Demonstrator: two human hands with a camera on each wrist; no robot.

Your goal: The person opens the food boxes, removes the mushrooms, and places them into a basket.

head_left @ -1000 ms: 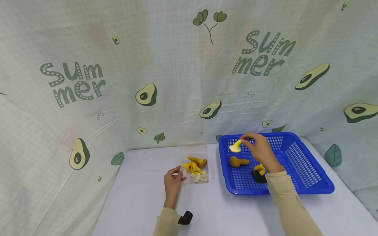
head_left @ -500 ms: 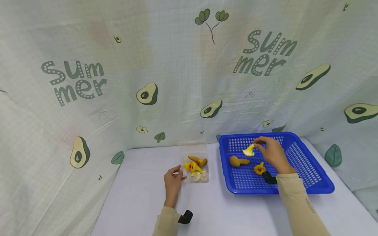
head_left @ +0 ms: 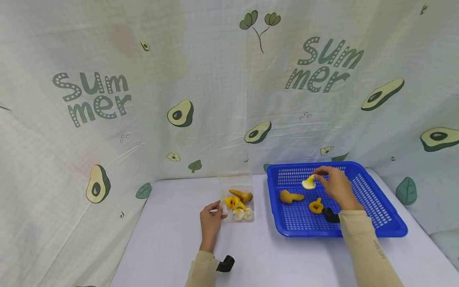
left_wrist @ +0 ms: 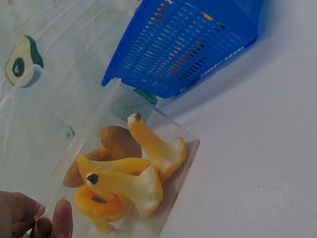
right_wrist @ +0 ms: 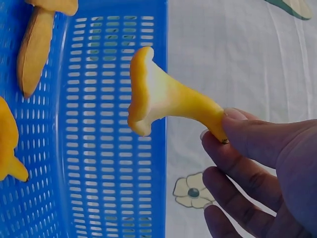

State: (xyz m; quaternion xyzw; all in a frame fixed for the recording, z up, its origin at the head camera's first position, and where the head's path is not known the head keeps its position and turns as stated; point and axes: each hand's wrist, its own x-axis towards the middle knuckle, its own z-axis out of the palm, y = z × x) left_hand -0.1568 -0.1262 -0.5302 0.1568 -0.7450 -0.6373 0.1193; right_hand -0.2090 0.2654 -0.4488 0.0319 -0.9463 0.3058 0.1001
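Note:
My right hand [head_left: 337, 186] pinches a yellow mushroom [right_wrist: 173, 101] by its stem end, its pale cap pointing left over the blue basket. Below, in the basket [head_left: 358, 230], lie a brown mushroom [head_left: 291, 197] and an orange-yellow mushroom [head_left: 316, 206]. To the left, a clear plastic box [left_wrist: 184, 163] stands with its lid raised. Several yellow mushrooms [left_wrist: 157, 144] and a brown mushroom [left_wrist: 119, 141] fill it. At the box's left edge is my left hand [head_left: 210, 221]; its thumb and finger pinch the rim near a corner in the left wrist view.
A white-covered table [head_left: 168, 231] carries the box and the basket, with a gap between them. Behind hangs a pale curtain [head_left: 211, 79] printed with avocados. A black wrist mount [head_left: 226, 264] sticks out from the left sleeve, another mount [head_left: 330, 215] from the right.
My right hand has moved right with the yellow mushroom, deeper over the basket, uncovering the orange-yellow mushroom below. The left hand stays at the box. The head view has shifted slightly.

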